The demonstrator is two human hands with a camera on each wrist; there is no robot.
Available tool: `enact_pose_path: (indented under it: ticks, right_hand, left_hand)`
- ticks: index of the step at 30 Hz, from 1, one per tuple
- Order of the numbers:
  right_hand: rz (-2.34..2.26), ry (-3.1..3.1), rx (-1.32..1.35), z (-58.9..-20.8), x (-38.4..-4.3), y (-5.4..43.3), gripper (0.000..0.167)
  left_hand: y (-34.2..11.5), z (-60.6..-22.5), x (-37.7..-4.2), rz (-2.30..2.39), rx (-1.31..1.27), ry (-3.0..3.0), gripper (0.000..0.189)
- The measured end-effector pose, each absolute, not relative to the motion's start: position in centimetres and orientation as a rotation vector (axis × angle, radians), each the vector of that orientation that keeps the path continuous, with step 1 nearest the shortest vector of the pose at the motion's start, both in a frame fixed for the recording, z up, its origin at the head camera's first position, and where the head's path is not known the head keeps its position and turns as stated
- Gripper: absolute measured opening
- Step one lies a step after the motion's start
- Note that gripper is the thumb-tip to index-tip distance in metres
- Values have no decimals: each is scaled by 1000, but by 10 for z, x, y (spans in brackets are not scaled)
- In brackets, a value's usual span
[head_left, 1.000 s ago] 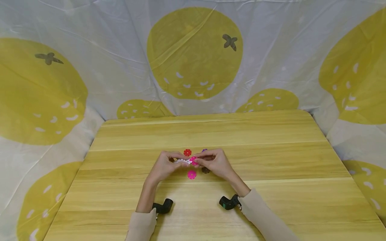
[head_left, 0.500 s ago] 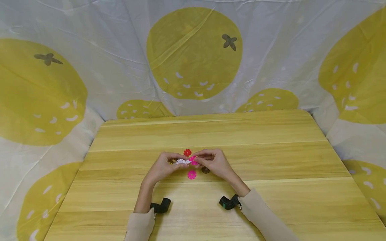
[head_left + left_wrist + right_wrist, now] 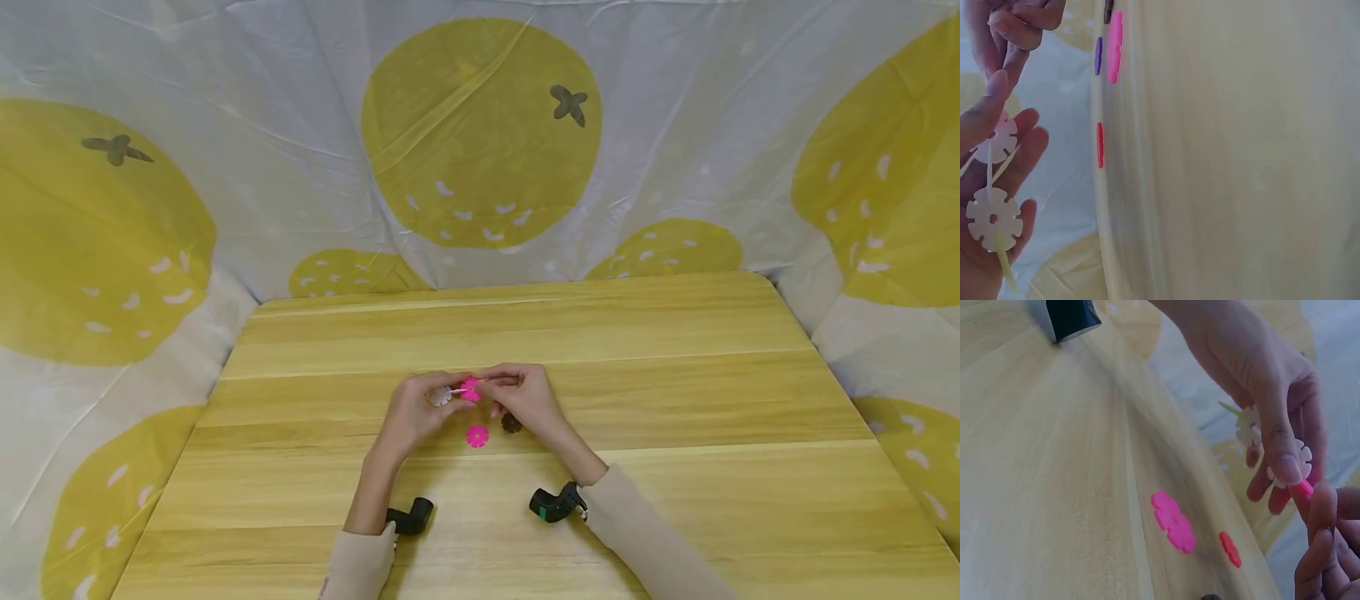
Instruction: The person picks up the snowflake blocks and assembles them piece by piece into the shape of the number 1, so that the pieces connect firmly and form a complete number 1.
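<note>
Raised over the table, my left hand (image 3: 411,414) holds a joined chain of white notched discs (image 3: 982,215) with a yellow piece (image 3: 1006,267) at its lower end in the left wrist view. The thumb presses on one white disc against the fingers. My right hand (image 3: 531,402) pinches a pink notched disc (image 3: 470,388) at the chain's right end. The pink disc meets a white disc edge to edge; fingers hide how far they are slotted. Below the hands, another pink disc (image 3: 477,436) and a brown disc (image 3: 512,423) lie on the table.
A red disc (image 3: 1100,145) and a purple disc (image 3: 1099,56) also lie on the wooden table (image 3: 675,400). Black devices are strapped at the left wrist (image 3: 412,517) and right wrist (image 3: 553,504). A fruit-patterned cloth (image 3: 675,125) hangs behind and beside the table.
Both hands have shifted slightly away and leftward with the joined discs. The white discs have turned in the left hand. In the head view, the hands now cover the red and purple discs.
</note>
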State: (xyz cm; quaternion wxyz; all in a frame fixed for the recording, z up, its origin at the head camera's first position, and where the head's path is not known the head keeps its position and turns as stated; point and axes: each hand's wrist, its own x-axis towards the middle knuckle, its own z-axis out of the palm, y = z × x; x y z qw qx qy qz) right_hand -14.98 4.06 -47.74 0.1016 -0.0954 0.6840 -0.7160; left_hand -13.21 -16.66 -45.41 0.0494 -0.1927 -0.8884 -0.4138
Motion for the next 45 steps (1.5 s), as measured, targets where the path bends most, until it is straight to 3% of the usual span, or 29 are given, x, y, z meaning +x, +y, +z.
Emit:
enact_pose_path:
  ticks: [24,34,39,45]
  right_hand:
    - [-1423,2557,-382,-479,-181,16,34]
    - [-1210,2683,-430,-476,-179,10,24]
    - [-1276,2647,-454,-476,-176,14,24]
    - [-1516,2438,-524,-478,-170,28,11]
  left_hand:
    - [-196,-453,-136,-1210,-355,-2897,31]
    - [-196,-451,-135,-1262,-324,-2899,33]
    - [-196,-449,-134,-1289,-335,-2885,34]
    - [-195,-447,-133,-1312,-374,-2871,34]
